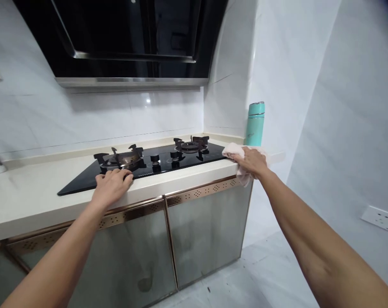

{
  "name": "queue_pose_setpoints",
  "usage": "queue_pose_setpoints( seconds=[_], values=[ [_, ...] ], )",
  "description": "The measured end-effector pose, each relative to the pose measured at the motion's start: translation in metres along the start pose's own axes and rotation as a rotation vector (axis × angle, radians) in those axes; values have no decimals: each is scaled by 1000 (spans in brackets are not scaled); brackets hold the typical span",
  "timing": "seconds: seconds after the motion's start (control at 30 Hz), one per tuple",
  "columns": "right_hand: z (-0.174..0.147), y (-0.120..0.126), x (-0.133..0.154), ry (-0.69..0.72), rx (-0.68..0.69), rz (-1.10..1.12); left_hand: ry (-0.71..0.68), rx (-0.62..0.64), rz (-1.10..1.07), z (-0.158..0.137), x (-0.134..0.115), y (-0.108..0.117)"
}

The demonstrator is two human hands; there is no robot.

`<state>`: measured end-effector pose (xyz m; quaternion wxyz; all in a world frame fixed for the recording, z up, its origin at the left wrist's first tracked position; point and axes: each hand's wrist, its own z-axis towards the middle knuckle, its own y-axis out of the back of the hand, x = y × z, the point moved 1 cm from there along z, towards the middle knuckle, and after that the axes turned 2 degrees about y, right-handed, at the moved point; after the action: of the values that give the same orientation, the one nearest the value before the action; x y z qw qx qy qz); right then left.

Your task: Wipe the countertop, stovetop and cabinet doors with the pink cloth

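My right hand (pixel 252 162) presses a pale pink cloth (pixel 233 150) onto the counter at the right end of the gas stove (pixel 163 169). Part of the cloth hangs over the counter's front edge below my fingers. My left hand (pixel 113 185) rests on the front edge of the stove and counter, palm down, with its fingers over the black glass and nothing visible in them. Just beyond those fingers is the left burner (pixel 125 159). The right burner (pixel 190 146) and two black knobs (pixel 154 160) lie between my hands.
A turquoise bottle (pixel 255 126) stands on the counter behind my right hand, by the wall. A black range hood (pixel 126 42) overhangs the stove. Glass-front cabinets (pixel 210 231) are below the counter (pixel 30 188). A wall socket (pixel 380 219) is at the right.
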<state>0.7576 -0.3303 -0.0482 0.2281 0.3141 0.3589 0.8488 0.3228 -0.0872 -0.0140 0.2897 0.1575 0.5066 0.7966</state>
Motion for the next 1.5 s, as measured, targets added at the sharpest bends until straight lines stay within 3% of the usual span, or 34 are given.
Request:
queue_pose_setpoints(
  seconds=[0.1, 0.23, 0.4, 0.5, 0.6, 0.7, 0.83, 0.9, 1.03, 1.23, 1.5],
  values=[
    [-15, -7, 42, 94, 35, -35, -4, -2, -24, -1, 1, -1],
    [-44, -16, 119, 304, 92, -6, -15, 6, -48, -1, 4, -2],
    [-89, -28, 222, 664, 191, 238, 24, -6, -61, -2, 7, -3],
    [-105, -29, 250, 828, 199, 401, 18, -28, -12, -6, 7, -2],
    [-100, -27, 241, 811, 218, 576, 3, -59, 29, -10, 5, 1],
    [-73, -24, 210, 618, 77, 563, 9, -82, 34, -12, 2, 1],
    [-17, -33, 176, 331, -93, 389, 26, -105, 14, -12, 1, -2],
    [9, -46, 171, 281, -20, 228, 21, -119, 2, -13, 0, -4],
    [38, -74, 179, 320, 214, 46, 12, -124, -11, -13, 0, -5],
    [32, -76, 192, 344, 231, -48, 16, -144, -1, -13, -1, -7],
    [-22, -38, 187, 416, 124, -238, -13, -195, -6, -17, -2, -9]
  ],
)
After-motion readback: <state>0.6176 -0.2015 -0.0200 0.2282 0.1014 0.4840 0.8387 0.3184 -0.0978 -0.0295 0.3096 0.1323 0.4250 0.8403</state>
